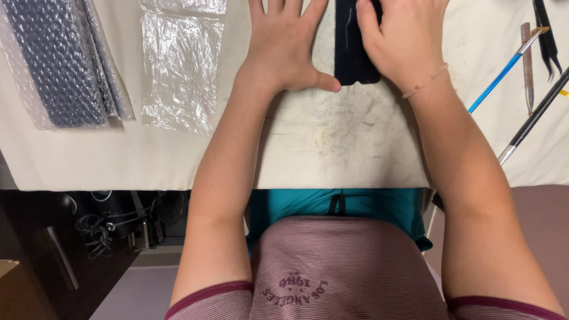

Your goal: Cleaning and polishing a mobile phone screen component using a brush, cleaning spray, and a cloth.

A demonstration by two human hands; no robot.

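Pressing the flat black glossy rectangular panel (354,47) onto the cream cloth-covered table (332,148): keep your left hand (284,47) splayed flat, right hand (403,41) fingers together bearing evenly.

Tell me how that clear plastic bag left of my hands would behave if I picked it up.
The plastic bag looks thin and crinkled, so it would probably flop and sag. It seems empty, so likely very light. Its glossy film may slide easily on the table.
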